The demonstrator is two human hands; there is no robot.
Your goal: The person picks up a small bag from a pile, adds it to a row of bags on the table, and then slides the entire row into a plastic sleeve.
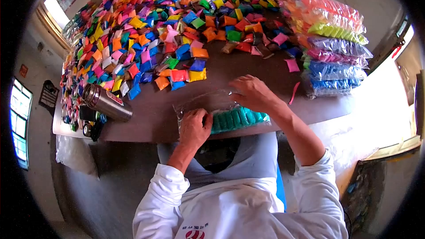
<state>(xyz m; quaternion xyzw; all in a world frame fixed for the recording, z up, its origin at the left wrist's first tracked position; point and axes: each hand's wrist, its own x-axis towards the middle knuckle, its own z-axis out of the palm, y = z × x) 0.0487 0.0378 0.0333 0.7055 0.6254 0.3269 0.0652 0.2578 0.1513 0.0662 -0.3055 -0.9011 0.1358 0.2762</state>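
Observation:
A clear plastic bag (239, 120) with a row of teal-green packets inside lies at the table's front edge. My left hand (194, 127) is on its left end, fingers curled down onto the loose clear film. My right hand (256, 93) is over the bag's far edge, its fingers reaching left and parted from the thumb. Nothing shows between those fingers, though thin clear film around them is hard to make out.
Many small colourful packets (179, 75) are heaped across the table (150, 121). At the right stand stacked clear bags of packets (338, 71), with a red strip (294, 93) beside them. A metal flask (108, 102) lies tilted at the left, near a black object (90, 128).

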